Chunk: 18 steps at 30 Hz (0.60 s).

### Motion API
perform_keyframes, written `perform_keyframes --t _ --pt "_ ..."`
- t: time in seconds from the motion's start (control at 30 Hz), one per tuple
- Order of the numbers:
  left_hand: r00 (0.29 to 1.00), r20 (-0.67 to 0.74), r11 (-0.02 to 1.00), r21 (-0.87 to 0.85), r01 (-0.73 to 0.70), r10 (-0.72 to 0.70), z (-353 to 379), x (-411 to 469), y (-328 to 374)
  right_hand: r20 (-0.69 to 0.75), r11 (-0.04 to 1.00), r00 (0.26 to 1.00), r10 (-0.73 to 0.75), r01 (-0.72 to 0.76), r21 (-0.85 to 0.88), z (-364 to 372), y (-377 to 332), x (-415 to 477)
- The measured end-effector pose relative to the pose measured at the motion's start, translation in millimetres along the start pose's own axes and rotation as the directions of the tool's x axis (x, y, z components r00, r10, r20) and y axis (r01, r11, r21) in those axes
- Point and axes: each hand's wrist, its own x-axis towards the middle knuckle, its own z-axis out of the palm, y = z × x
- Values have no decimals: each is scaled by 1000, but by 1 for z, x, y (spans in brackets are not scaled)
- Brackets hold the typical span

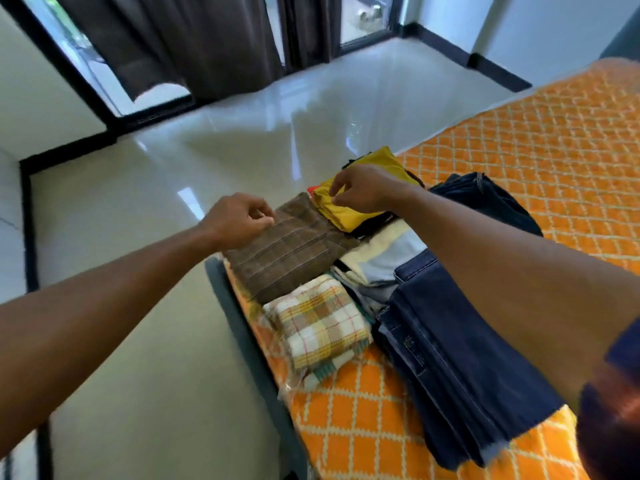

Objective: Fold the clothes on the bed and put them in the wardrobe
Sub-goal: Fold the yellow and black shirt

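Brown cloth (291,251), long axis slanting away rightward, pinched by left hand (239,220); right hand (367,192) pinches yellow garment (346,216).

Floor (242,140): pale glossy tile, daylight reflected in broad patches. Walls (540,29): white, edged at the base by black skirting (502,72); black-framed glass doors (363,22) on the far side, half covered by dark brown curtains (207,46). Bed (561,150): spread in orange with a cream lattice pattern, on a grey frame (242,334).
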Motion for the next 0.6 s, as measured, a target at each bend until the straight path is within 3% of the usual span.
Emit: perform_keyframes --t 0.13,0.27,0.43,0.6 --pt "993 -77 996 -14 92 -93 -44 -102 -16 45 994 993 -110 109 19 13 -86 -50" --pt "934 -139 940 -145 310 -329 -69 -243 -69 151 959 947 -284 284 24 63 -194 -102" --pt "752 -149 753 -305 583 -643 -67 -421 -128 341 934 870 -357 341 109 147 -299 -165" --pt "538 -132 528 -480 701 -833 -48 -570 -173 488 909 770 -412 381 166 225 -377 -222"
